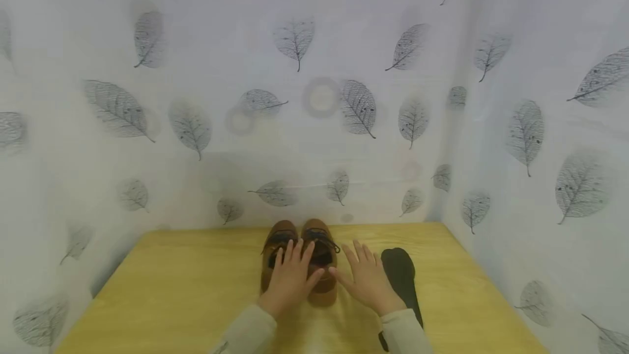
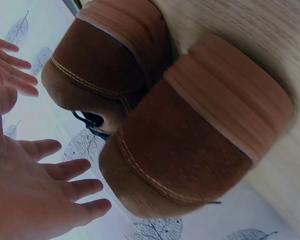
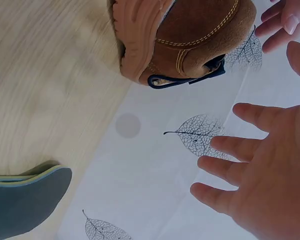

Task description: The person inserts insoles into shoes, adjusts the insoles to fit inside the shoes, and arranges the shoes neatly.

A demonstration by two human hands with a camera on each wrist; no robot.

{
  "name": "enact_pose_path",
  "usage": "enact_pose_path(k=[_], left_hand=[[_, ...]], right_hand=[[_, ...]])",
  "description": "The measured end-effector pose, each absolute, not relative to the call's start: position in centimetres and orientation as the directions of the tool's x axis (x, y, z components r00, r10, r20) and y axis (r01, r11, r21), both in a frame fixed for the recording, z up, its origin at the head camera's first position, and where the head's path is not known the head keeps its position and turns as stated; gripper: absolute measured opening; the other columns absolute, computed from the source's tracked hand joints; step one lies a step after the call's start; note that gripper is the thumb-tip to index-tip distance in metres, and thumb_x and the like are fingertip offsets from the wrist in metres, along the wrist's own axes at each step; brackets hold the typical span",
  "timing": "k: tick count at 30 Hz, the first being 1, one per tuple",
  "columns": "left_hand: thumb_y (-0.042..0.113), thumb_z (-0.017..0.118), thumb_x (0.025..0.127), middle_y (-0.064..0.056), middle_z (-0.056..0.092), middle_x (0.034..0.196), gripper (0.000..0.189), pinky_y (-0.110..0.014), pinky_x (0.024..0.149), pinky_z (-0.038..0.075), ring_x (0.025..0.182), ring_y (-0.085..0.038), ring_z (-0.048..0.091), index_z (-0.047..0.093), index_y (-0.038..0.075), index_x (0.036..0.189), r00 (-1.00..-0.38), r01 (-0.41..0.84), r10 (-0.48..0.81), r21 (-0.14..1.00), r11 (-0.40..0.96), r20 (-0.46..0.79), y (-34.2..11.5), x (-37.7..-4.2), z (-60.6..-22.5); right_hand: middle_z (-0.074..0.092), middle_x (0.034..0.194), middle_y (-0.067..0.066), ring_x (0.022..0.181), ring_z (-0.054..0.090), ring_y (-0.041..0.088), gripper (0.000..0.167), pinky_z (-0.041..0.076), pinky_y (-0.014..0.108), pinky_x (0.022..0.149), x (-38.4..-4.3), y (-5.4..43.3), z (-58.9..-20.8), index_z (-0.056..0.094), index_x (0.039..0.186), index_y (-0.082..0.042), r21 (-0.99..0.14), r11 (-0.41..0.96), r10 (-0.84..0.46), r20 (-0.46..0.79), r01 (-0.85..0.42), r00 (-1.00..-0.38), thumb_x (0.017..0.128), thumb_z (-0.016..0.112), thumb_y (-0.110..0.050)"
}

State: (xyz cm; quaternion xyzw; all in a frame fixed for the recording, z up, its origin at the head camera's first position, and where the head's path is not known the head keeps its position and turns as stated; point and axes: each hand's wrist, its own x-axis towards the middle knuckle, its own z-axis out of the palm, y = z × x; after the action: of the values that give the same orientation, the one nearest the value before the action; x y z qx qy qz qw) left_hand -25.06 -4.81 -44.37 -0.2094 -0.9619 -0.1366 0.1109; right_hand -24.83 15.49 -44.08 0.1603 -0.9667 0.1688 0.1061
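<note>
The two brown shoes, a left shoe (image 2: 177, 145) and a right shoe (image 1: 325, 284), stood side by side on the wooden table (image 1: 172, 283), near its far edge, with their toes away from me and dark laces on them. My left hand (image 1: 290, 280) hung over them, palm down, and my right hand (image 1: 367, 280) was just beside the right shoe. Both my hands were grasping nothing; their fingers were spread and quite straight. To the right lay some dark insoles (image 1: 400, 269), layered, partly hidden under my right light sleeve (image 1: 405, 332). Behind the table there hung a white cloth (image 1: 216, 70) with grey leaves printed.
</note>
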Motion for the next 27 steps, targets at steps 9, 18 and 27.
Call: enact_pose_path(k=[9, 18, 27], left_hand=[[0.049, 0.046, 0.097, -0.023, 0.033, 0.149, 0.066, -0.062, 0.109, 0.021, 0.138, -0.046, 0.026, 0.036, 0.008, 0.147, -0.880, 0.457, 0.396, 0.240, 0.856, 0.264, -2.8, -25.3, -44.6], [0.043, 0.051, 0.097, -0.024, 0.036, 0.147, 0.063, -0.061, 0.110, 0.022, 0.137, -0.046, 0.028, 0.038, 0.006, 0.146, -0.856, 0.504, 0.435, 0.269, 0.820, 0.279, -0.7, -25.2, -44.6], [0.042, 0.052, 0.096, -0.022, 0.038, 0.147, 0.062, -0.057, 0.110, 0.026, 0.137, -0.042, 0.032, 0.039, 0.005, 0.144, -0.817, 0.564, 0.492, 0.243, 0.789, 0.300, 1.7, -25.0, -44.8]], right_hand=[[0.031, 0.149, 0.027, 0.136, 0.027, 0.048, 0.072, 0.019, 0.067, 0.106, -23.9, 17.2, -44.1, 0.041, 0.144, -0.004, -0.318, 0.896, -0.244, 0.235, -0.311, -0.941, 0.095, 0.046, -0.056], [0.033, 0.147, 0.029, 0.134, 0.030, 0.049, 0.071, 0.024, 0.068, 0.104, -23.5, 19.3, -44.6, 0.041, 0.143, -0.002, -0.299, 0.916, -0.201, 0.239, -0.268, -0.950, 0.095, 0.046, -0.054], [0.031, 0.147, 0.031, 0.134, 0.029, 0.051, 0.070, 0.023, 0.068, 0.104, -22.9, 21.4, -45.1, 0.039, 0.143, 0.002, -0.313, 0.927, -0.150, 0.199, -0.207, -0.969, 0.097, 0.046, -0.051]])
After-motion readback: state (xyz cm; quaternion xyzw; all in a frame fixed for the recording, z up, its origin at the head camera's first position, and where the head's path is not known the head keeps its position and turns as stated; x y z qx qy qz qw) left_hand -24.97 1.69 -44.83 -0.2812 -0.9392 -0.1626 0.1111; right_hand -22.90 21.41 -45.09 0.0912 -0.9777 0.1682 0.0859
